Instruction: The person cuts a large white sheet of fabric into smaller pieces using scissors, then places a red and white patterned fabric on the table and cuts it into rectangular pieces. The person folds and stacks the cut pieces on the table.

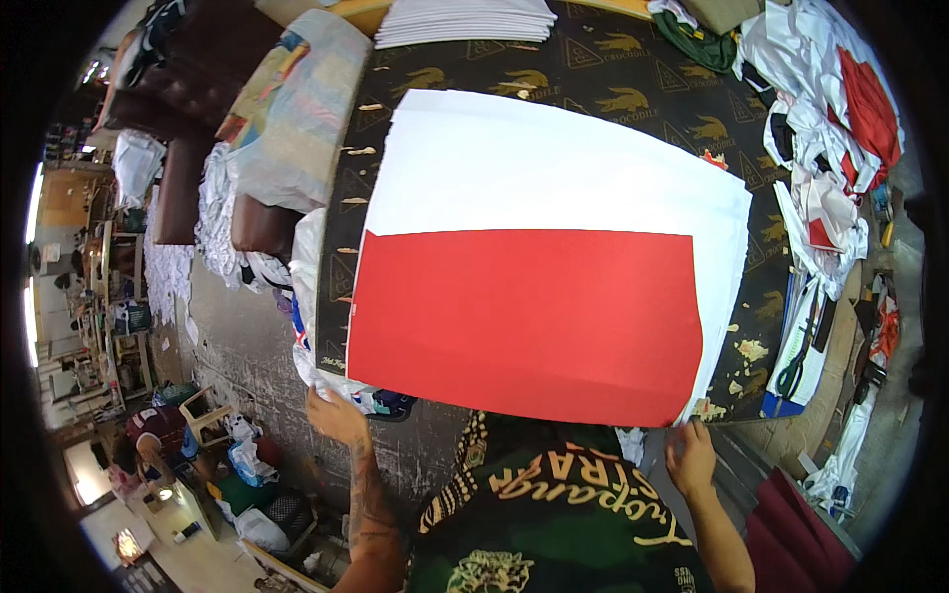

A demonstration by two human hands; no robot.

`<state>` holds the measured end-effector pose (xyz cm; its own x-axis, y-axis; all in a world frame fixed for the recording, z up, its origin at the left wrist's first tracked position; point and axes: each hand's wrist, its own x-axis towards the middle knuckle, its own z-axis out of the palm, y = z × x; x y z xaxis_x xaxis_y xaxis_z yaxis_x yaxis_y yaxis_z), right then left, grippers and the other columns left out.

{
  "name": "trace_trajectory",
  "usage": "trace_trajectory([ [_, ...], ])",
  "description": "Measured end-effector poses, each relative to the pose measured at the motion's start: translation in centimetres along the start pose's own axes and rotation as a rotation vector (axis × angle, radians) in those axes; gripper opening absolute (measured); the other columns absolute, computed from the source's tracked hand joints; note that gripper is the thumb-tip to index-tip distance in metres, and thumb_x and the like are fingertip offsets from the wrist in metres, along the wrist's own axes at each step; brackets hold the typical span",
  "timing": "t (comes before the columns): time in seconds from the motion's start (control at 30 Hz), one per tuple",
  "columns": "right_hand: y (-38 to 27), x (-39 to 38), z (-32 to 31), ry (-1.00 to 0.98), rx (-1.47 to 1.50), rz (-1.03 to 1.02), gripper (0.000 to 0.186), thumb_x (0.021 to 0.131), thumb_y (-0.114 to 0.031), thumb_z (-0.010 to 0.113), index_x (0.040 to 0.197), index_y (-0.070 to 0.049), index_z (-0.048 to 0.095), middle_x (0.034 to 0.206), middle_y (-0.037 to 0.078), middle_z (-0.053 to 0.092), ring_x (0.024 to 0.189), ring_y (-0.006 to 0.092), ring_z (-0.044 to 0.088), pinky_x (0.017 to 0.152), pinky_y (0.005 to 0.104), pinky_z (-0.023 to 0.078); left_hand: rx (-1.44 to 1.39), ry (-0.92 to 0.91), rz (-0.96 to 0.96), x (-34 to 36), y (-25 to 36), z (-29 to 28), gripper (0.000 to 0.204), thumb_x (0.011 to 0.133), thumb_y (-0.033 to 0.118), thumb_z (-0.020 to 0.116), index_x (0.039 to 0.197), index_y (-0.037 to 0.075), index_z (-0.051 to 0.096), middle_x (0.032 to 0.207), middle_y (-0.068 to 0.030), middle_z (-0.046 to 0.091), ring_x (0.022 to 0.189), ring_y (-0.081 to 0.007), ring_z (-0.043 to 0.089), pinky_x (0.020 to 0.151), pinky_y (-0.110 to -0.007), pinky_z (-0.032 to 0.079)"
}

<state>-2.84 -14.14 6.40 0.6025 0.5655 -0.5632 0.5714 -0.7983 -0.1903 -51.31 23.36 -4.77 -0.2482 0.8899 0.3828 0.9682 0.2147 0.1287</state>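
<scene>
A large white sheet (534,158) with a broad red area (524,316) across its nearer part lies on the dark table (341,237). Uneven white edges along its right side suggest several layers. My right hand (692,460) is at the sheet's near right corner, its fingers curled together against the edge. My left hand (338,415) is just off the table's near left corner, below a white cloth (308,368). Its fingers are loosely bent and apart, with nothing visible in them.
A stack of white sheets (465,22) sits at the table's far edge. White and red fabric (820,89) is heaped at far right, with dark-handled scissors (791,376) nearer. A clear plastic-wrapped bundle (297,109) stands left. Another person (156,435) is at lower left.
</scene>
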Motion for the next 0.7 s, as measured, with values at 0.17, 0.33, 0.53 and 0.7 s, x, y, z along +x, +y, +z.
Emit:
trace_trajectory([
  [0.17, 9.1, 0.4, 14.7, -0.432, 0.314, 0.068, 0.048, 0.088, -0.025, 0.086, 0.126, -0.003, 0.067, 0.13, 0.018, 0.07, 0.105, 0.0358, 0.073, 0.09, 0.0487, 0.059, -0.922, -0.956, -1.203, -13.4, -4.0, 9.7, 0.093, 0.1, 0.077, 0.053, 0.156, 0.003, 0.046, 0.146, -0.0246, 0.06, 0.138, -0.0424, 0.055, 0.107, -0.065, 0.047],
  [0.33, 11.4, 14.6, 33.3, 0.088, 0.567, 0.062, 0.073, 0.096, -0.048, 0.079, 0.152, -0.008, 0.055, 0.148, 0.02, 0.062, 0.136, 0.0344, 0.06, 0.112, 0.0465, 0.049, -2.427, -1.171, -0.819, -24.3, 3.1, 24.5, 0.085, 0.103, 0.071, 0.053, 0.162, 0.011, 0.045, 0.158, -0.017, 0.055, 0.145, -0.0404, 0.051, 0.117, -0.064, 0.044],
  [0.53, 10.5, 5.3, 27.7, -0.207, 0.496, 0.127, 0.049, 0.096, -0.025, 0.081, 0.139, -0.004, 0.071, 0.14, 0.014, 0.068, 0.127, 0.0279, 0.063, 0.112, 0.0409, 0.046, -1.714, -1.049, -1.425, -19.9, -5.7, 17.5, 0.058, 0.107, 0.047, 0.056, 0.149, 0.007, 0.057, 0.153, -0.0147, 0.06, 0.139, -0.0349, 0.059, 0.121, -0.057, 0.043],
  [0.7, 5.1, -12.1, 18.4, -0.03, 1.276, 0.19, 0.03, 0.103, -0.008, 0.07, 0.132, 0.001, 0.071, 0.122, 0.007, 0.075, 0.112, 0.0163, 0.069, 0.1, 0.0324, 0.052, -0.987, -0.707, -0.568, -14.3, -13.5, -0.5, 0.047, 0.102, 0.007, 0.07, 0.145, -0.001, 0.053, 0.148, -0.0184, 0.059, 0.131, -0.0344, 0.061, 0.113, -0.048, 0.05],
])
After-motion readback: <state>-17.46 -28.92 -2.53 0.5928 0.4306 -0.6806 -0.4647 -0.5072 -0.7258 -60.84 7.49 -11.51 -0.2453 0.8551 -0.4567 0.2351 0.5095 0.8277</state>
